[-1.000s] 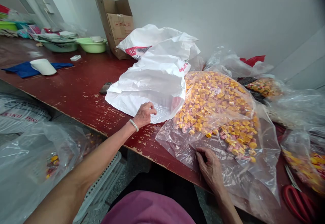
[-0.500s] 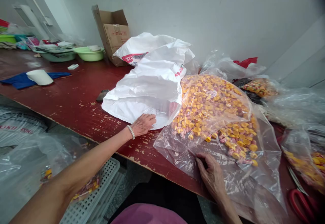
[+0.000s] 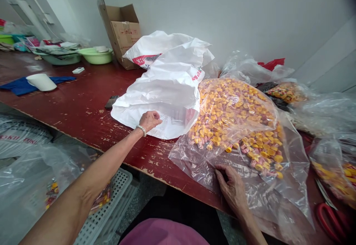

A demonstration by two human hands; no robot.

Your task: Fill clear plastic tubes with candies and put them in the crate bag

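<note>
My left hand (image 3: 150, 121), a beaded bracelet on its wrist, is over the mouth of a white woven sack (image 3: 167, 91). Its fingers are pinched together; a small clear piece seems to be at the fingertips, too faint to name. More clear plastic pieces (image 3: 176, 121) lie in the sack's mouth. My right hand (image 3: 232, 185) rests at the front edge of a big clear plastic bag (image 3: 191, 163), thumb and forefinger curled close together on the film. Inside that bag is a heap of small pieces with yellow cup-shaped tops (image 3: 230, 111) and pinkish wrapped bodies.
Red-handled scissors (image 3: 328, 215) lie at the right edge beside another bag of yellow pieces (image 3: 333, 174). Behind the sack stands an open carton (image 3: 126, 39). Green basins (image 3: 96, 56), a white roll (image 3: 41, 82) and a dark phone-like object (image 3: 111, 101) are leftward. White perforated crates (image 3: 111, 200) sit below the table.
My left hand has moved left and up, from the sack's near edge to farther over its mouth. The right hand stays in place at the clear bag. The view has shifted slightly.
</note>
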